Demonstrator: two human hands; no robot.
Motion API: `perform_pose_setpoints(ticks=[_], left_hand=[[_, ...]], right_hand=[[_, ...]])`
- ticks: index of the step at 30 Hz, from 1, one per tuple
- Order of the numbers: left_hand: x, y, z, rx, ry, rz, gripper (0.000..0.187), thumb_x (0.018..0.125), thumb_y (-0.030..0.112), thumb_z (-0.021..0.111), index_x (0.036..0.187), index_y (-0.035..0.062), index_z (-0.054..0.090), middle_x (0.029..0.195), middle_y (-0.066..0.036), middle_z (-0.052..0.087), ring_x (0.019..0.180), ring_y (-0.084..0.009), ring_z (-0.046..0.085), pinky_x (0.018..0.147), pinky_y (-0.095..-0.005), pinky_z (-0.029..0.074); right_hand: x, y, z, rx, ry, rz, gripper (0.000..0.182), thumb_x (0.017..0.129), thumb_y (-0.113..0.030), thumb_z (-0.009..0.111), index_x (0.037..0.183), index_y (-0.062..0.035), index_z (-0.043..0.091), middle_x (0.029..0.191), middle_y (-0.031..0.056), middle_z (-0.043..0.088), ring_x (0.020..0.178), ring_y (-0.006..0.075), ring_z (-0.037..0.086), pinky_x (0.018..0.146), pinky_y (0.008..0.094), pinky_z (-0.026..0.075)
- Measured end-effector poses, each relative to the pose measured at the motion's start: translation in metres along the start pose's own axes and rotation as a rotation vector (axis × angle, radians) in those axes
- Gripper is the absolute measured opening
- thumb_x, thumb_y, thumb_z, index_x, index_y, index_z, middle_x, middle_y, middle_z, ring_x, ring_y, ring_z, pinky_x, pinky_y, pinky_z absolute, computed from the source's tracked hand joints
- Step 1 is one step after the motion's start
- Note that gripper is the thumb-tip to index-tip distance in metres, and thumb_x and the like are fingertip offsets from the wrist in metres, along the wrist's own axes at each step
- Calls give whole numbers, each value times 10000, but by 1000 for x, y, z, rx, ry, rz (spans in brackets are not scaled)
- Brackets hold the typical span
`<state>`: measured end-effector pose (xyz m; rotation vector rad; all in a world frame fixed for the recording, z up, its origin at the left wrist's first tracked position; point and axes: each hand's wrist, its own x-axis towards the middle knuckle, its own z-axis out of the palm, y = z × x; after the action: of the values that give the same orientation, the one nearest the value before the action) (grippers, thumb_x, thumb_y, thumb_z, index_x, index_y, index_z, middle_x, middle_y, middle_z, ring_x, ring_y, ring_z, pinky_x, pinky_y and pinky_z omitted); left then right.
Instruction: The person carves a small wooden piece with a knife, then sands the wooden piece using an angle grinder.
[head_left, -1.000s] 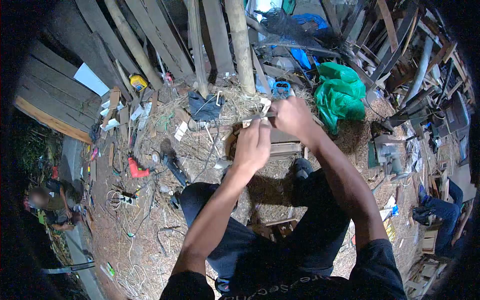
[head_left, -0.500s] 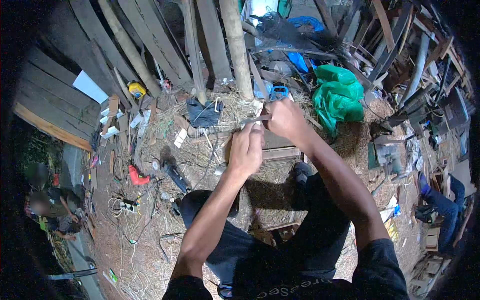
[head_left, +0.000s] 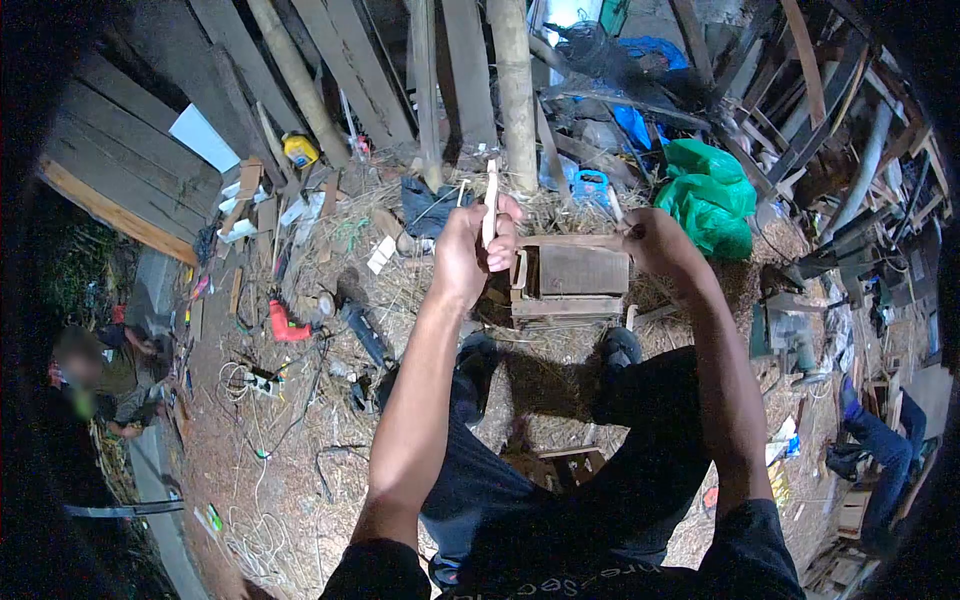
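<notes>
My left hand [head_left: 468,252] is closed around a pale, slightly curved wooden piece [head_left: 491,200] that stands upright above the fist. My right hand [head_left: 660,243] is wrapped round the handle of a knife [head_left: 614,204]; its narrow blade points up and to the left, and the handle is hidden in the fist. The two hands are well apart. Between and just below them, a low wooden box [head_left: 582,272] sits on the ground before my feet.
A green plastic bag [head_left: 706,198] lies right of the box. Left are a red power drill [head_left: 288,322], an angle grinder [head_left: 362,333] and loose cables. A yellow container [head_left: 299,150] stands by the planks. One person [head_left: 120,365] sits far left; another person's legs [head_left: 885,440] are right.
My hands have separated. The knife has come off the wooden piece and moved right with my right hand. My left hand now holds the piece upright, and the box is more exposed.
</notes>
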<state>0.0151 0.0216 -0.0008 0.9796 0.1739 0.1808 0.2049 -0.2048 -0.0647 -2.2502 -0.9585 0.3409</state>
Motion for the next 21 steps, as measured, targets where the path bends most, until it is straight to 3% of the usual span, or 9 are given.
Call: perform_pose_setpoints(ticks=[3,4,7,10,16,19,21], left_hand=[[2,1,-3,-9,-7,24,357,894,340,366,967,21,510,592,15,342,509,-114,322,486,-266,286],[2,1,-3,13,-6,45,351,894,335,373,972,22,512,604,9,359,530,-120,344,501,-266,297],[4,2,2,83,9,103,328,894,315,400,988,24,517,643,-11,410,597,-138,407,552,-269,331],[7,-1,1,131,24,131,268,893,254,450,1003,20,523,713,-36,469,689,-160,478,629,-285,370],[8,-2,2,133,26,166,207,891,167,448,1001,9,526,738,-49,491,691,-171,493,628,-302,389],[10,-2,-3,142,38,177,211,901,136,427,1043,8,514,775,-71,528,722,-188,533,641,-322,417],[9,-2,4,162,191,236,232,918,116,398,1104,15,494,816,-94,566,763,-209,573,687,-347,455]], right_hand=[[4,8,-3,22,96,-36,184,838,-160,653,896,13,629,715,148,642,618,193,599,588,382,476],[0,-5,-10,142,29,72,236,894,-214,624,988,2,641,676,93,608,577,148,567,549,346,459],[-9,-44,-15,358,108,106,325,937,-284,596,1046,20,636,668,54,580,559,117,543,529,318,441],[-12,-59,-14,396,152,51,402,953,-336,579,1069,46,622,672,63,595,575,118,544,545,311,442],[-5,-54,-2,299,227,-55,384,970,-343,553,1010,34,616,681,49,603,609,108,544,563,279,431],[-5,-68,-3,631,163,20,327,992,-313,513,1024,-2,607,667,29,565,555,106,507,506,259,395],[-7,-80,-13,924,14,34,317,1010,-305,461,1070,-21,591,654,23,533,516,103,476,467,252,366]])
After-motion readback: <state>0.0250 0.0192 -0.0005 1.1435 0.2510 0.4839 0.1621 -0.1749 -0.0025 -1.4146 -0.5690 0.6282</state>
